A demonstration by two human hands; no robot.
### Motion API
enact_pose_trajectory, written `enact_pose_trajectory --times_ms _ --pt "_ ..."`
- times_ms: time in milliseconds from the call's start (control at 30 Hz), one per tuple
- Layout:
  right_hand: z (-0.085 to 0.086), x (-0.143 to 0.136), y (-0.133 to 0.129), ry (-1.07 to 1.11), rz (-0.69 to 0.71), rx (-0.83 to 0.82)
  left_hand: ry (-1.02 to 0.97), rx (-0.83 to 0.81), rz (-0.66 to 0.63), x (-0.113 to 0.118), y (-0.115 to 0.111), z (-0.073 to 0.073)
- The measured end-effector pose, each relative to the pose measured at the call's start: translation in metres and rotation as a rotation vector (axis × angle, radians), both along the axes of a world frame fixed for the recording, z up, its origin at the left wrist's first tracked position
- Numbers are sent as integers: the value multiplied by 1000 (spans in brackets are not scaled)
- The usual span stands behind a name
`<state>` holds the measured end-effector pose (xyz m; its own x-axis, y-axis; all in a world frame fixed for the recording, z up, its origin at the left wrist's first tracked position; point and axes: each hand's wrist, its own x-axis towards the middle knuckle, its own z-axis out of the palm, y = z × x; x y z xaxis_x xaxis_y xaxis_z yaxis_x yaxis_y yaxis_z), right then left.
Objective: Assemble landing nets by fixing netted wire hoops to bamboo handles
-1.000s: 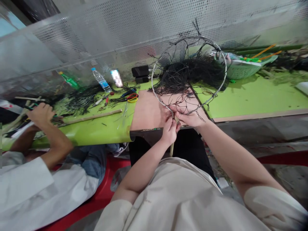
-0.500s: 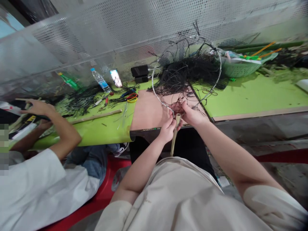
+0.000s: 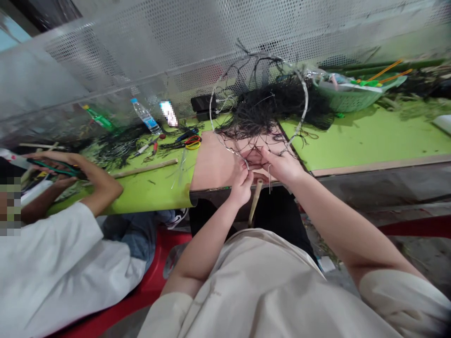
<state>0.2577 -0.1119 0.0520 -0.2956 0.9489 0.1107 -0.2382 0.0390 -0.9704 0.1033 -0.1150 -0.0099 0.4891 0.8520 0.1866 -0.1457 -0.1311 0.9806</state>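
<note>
A silvery wire hoop (image 3: 306, 101) strung with black netting stands upright above the table edge. My left hand (image 3: 241, 185) is closed on one lower end of the hoop. Close by on the right, my right hand (image 3: 283, 166) is closed on the hoop's other end and the netting, its fingertips partly hidden; a wire tip hangs below it. Under both hands, a bamboo stick (image 3: 256, 199) leans between my legs, touched by neither hand. Behind the hoop lies a heap of black net (image 3: 260, 110) on the table.
On the left a co-worker's hand (image 3: 58, 164) holds a tool with green-and-black handles. Scissors (image 3: 193, 142), a bamboo stick (image 3: 148, 168), a water bottle (image 3: 146, 117) and a green bottle (image 3: 100, 119) lie left. A green basket (image 3: 352, 98) stands at right before a perforated metal panel (image 3: 197, 61).
The hoop has shifted left and turned a little in my hands. My hands have come away from the bamboo stick, which sits lower. The co-worker's hands now hold the green-and-black tool.
</note>
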Motion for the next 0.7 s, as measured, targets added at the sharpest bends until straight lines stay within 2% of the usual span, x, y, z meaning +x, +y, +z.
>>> enact_pose_trajectory --times_ms 100,200,267,367,533,633,700 --pt "1 -4 8 81 -21 36 -39 14 2 4 10 0" --pt "-9 -8 16 155 -79 -40 72 -4 64 7 20 -6" --pt "-16 -6 19 174 -109 -94 152 44 58 0 24 -10" --pt "-20 7 21 160 -96 -116 242 200 4 -29 32 -8" --pt "-8 37 38 49 -3 -210 534 203 -40 -91 46 -5" --pt "-4 52 52 -6 14 -301 614 335 95 -112 42 -15" --pt "-5 64 58 -59 -78 -340 669 475 225 -119 36 -23"
